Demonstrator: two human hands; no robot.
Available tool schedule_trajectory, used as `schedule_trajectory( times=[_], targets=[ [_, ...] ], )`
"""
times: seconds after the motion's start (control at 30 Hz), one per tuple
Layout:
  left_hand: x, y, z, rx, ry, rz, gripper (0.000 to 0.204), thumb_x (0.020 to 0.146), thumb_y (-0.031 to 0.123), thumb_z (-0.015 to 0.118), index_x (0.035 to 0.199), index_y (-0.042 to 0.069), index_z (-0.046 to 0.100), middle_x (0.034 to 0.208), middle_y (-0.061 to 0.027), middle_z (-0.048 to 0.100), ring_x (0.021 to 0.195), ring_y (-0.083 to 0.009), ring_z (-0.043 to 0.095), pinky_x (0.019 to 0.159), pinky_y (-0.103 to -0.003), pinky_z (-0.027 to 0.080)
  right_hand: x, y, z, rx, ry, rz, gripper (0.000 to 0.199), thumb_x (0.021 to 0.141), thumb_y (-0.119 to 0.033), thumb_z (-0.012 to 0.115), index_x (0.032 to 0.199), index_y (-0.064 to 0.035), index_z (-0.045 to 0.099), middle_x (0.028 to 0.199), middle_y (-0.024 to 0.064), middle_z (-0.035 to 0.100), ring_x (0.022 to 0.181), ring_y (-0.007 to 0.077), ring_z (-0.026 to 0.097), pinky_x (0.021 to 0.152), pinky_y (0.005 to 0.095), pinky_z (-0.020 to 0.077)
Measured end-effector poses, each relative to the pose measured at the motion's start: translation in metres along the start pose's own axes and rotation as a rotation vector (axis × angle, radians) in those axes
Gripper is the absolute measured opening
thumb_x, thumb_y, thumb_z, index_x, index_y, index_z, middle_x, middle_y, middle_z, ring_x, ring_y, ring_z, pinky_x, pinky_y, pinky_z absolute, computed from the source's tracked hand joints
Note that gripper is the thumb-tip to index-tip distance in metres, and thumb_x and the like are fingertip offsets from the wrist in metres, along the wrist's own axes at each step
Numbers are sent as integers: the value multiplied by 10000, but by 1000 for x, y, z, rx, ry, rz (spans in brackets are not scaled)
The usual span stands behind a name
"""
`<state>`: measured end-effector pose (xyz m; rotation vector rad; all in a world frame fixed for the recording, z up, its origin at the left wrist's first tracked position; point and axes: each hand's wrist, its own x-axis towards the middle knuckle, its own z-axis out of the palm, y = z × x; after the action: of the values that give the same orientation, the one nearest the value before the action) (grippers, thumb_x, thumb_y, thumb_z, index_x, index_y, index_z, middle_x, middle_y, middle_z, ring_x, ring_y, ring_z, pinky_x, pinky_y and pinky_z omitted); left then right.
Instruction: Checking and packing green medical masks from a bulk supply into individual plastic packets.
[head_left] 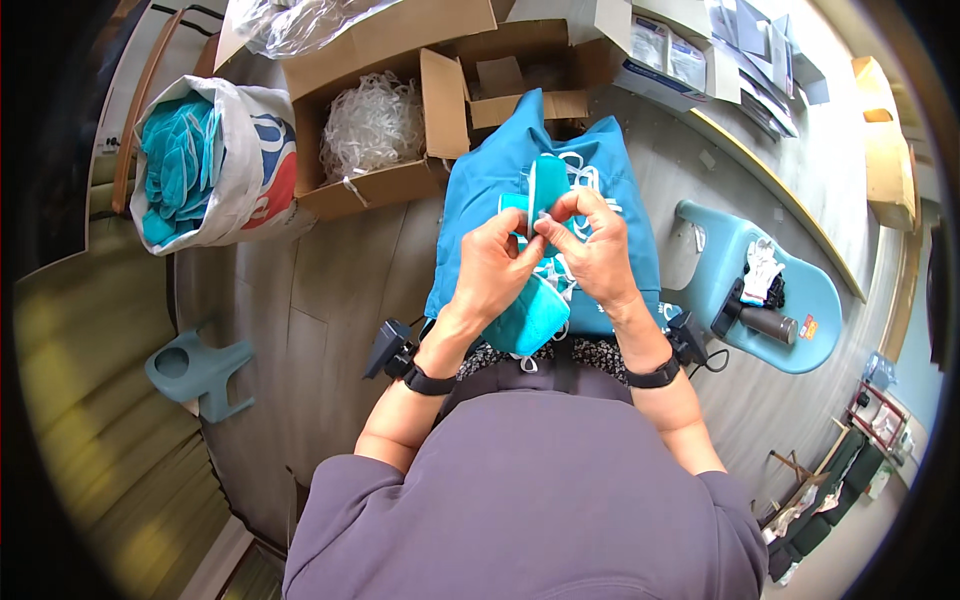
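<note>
A teal padded piece (548, 182) is held upright above the blue cloth (476, 185), its near end pinched by the fingers of the left hand (492, 264) and right hand (600, 256). Work on it is judged unfinished. Another teal piece (526, 322) lies nearer, white straps (584, 178) beyond — both apparently left to handle. Whether the bagged teal stack (182, 165) is finished cannot be told; the pinched spot is hidden by fingertips.

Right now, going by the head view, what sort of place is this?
Probably an informal indoor workroom or storeroom; I can't tell whether it's in a home. Signs: an open cardboard box of tangled whitish strips, a white bag stuffed with teal pieces, and a blue plastic stool.
</note>
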<state>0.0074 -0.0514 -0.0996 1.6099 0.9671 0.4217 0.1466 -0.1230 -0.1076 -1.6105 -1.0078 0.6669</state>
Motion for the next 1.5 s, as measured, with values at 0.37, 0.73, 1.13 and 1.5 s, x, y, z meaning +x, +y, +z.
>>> schedule_trajectory(
  times=[0.37, 0.73, 1.13, 1.5],
  targets=[
    [-31, 6, 2, -71, -108, 136, 338, 854, 26, 728, 673, 35, 444, 609, 57, 385, 595, -43, 336, 490, -282, 306, -8, 31, -21, -40, 240, -4, 121, 847, -26, 716, 820, -27, 598, 691, 18, 585, 668, 104, 556, 639, 263, 484],
    [-74, 15, -2, -498, 170, 128, 158, 931, 84, 685, 1044, -14, 633, 926, -39, 687, 815, -74, 634, 702, -227, 517, -46, -23, -35, 12, -3, -208, 144, 803, -93, 776, 931, -41, 736, 917, 51, 706, 945, 203, 615, 865, 309, 469],
    [-106, 11, 9, -464, 1, 164, 229, 898, -24, 668, 1122, 5, 628, 979, -18, 665, 859, -57, 589, 721, -218, 484, -59, -9, -42, -429, 163, -520, 155, 710, -23, 748, 744, -87, 611, 729, 49, 612, 744, 265, 584, 730, 364, 419],
    [-122, 21, -29, -490, 125, 157, 188, 909, -9, 664, 1094, 0, 630, 965, -33, 673, 777, -51, 576, 654, -200, 449, -39, 13, -31, -331, 245, -626, 117, 756, -7, 718, 749, -76, 623, 764, 69, 620, 792, 250, 586, 740, 367, 450]
  ],
)
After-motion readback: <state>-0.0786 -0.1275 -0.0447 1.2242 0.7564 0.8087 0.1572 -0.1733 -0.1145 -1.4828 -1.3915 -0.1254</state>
